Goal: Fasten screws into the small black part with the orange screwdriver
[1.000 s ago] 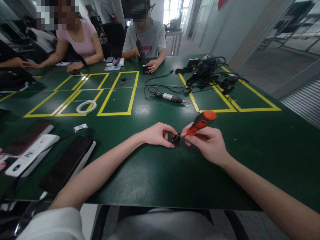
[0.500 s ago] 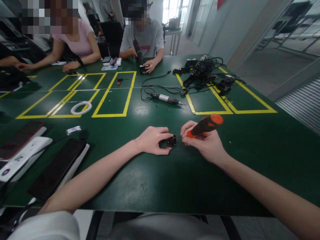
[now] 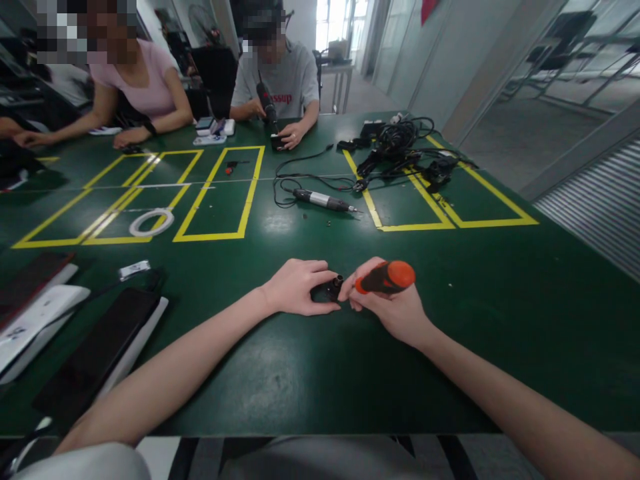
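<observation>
Between the thumb and fingers of my left hand (image 3: 299, 288) is a small black cylindrical part (image 3: 335, 287), standing on the green table (image 3: 280, 380). My right hand (image 3: 400, 310) grips a screwdriver (image 3: 385, 277) with an orange and black handle, tilted so the orange butt end points up and to the right. Its shaft and tip are hidden behind my right fingers, which are right beside the black part. Whether the tip touches the part I cannot tell.
A pen-shaped electric screwdriver (image 3: 325, 200) with a cord lies ahead. Tangled black cables (image 3: 400, 143) are at the back right. A white ring (image 3: 151, 222) and black-topped devices (image 3: 100, 350) lie left. Across the table a co-worker (image 3: 280, 80) holds a power tool.
My right hand has moved left with the screwdriver, up to the black part, and the handle leans lower. My left hand still encloses the part. The whole view has shifted slightly.
</observation>
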A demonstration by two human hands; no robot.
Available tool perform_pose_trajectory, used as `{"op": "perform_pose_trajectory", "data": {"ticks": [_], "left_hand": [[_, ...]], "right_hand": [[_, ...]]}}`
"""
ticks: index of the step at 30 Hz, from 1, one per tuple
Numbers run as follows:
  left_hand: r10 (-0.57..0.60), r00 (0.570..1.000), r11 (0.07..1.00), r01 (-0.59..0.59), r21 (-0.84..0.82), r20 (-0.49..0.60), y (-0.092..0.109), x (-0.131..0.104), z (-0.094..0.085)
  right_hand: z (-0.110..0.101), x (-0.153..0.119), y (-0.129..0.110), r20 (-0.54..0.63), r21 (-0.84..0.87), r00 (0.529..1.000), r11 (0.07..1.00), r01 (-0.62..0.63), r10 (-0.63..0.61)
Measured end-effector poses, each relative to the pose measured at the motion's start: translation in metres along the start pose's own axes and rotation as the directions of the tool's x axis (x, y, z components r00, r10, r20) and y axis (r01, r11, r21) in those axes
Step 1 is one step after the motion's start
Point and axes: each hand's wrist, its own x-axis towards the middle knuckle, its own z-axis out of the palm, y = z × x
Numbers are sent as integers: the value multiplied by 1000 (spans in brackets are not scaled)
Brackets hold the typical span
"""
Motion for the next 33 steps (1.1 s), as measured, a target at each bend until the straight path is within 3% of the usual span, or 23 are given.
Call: {"op": "perform_pose_trajectory", "data": {"ticks": [5,12,20,26,33], "left_hand": [[-15,1000,1000,14,10,23,0,-1,1],[-30,999,999,29,28,39,6,1,-2],[-10,1000,1000,10,17,3,10,1,-1],[-25,998,999,24,21,49,10,1,-1],[-20,999,998,17,53,41,7,0,-2]], "right_hand": [[-4,1,-2,5,-88,998,994,60,-60],[-3,-3,1,-44,-17,998,999,47,-47],[-10,-5,-1,-85,-114,996,993,13,-23],[-8,-6,-1,-87,-11,996,1000,-7,6],[-6,-1,-3,-119,-146,992,989,26,-44]]}}
